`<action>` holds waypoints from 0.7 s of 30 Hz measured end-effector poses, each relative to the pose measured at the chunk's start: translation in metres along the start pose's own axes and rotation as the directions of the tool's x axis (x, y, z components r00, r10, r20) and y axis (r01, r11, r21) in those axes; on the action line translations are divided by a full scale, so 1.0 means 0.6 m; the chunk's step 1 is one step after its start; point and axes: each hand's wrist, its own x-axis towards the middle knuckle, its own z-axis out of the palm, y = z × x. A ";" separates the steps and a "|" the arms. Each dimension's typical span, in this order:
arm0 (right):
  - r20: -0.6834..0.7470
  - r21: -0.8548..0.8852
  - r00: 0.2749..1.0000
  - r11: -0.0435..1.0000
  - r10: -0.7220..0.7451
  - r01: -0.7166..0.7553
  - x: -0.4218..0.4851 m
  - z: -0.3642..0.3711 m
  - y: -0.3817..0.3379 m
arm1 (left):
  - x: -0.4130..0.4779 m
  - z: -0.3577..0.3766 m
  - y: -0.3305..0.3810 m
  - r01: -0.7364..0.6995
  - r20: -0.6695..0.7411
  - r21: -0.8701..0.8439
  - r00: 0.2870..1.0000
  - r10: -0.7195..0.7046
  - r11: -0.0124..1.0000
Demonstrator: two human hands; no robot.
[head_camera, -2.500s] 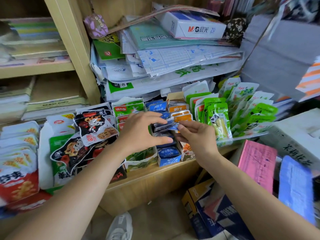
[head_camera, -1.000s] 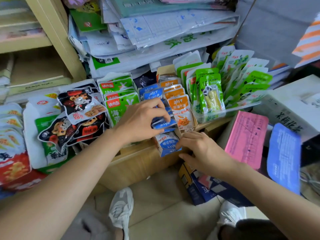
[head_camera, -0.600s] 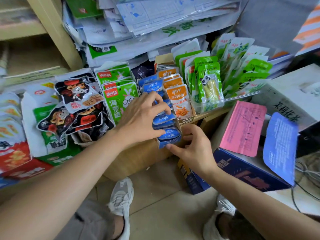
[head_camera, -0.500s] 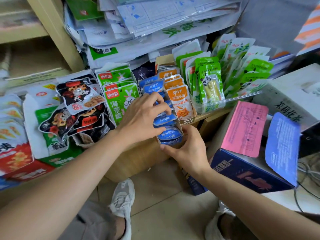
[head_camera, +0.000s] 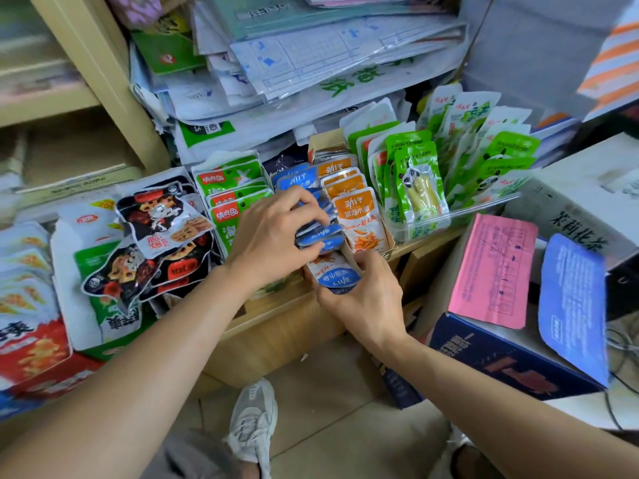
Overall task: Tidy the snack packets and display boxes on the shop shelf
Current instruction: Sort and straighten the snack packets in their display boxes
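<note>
Left hand (head_camera: 273,236) tight around blue packets (head_camera: 320,235) inside the display box (head_camera: 337,279), right hand (head_camera: 370,299) firm around its front end

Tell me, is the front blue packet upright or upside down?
Upside down: the front blue packet shows its blue band lowest, print inverted.

A single wide-angle camera on the person's head looks forward and steeply down at the shelf (head_camera: 287,326) from close range. The left hand (head_camera: 273,236) and right hand (head_camera: 366,295) reach in from below, above the floor (head_camera: 345,426).
</note>
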 end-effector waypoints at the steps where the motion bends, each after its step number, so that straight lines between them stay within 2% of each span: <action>1: -0.002 0.007 1.000 1.000 0.007 -0.007 -0.001 -0.003 0.001 | 0.003 -0.002 -0.002 0.012 -0.020 0.006 1.000 -0.012 1.000; 5: -0.006 0.028 1.000 0.999 0.027 -0.027 -0.008 -0.014 0.003 | 0.015 -0.007 -0.003 0.013 -0.065 0.041 0.998 -0.010 0.999; 10: -0.014 0.033 1.000 0.999 0.001 -0.001 -0.016 -0.021 -0.001 | 0.029 -0.015 -0.007 0.095 -0.131 0.043 0.987 -0.088 0.995; 14: 0.017 0.034 1.000 0.999 -0.015 0.014 -0.020 -0.027 0.012 | 0.023 0.006 0.013 -0.029 -0.009 -0.060 1.000 0.028 0.998; 21: 0.057 0.051 0.995 0.996 -0.080 0.077 -0.018 -0.033 0.030 | 0.006 0.001 0.031 -0.053 0.155 -0.147 0.985 0.075 0.988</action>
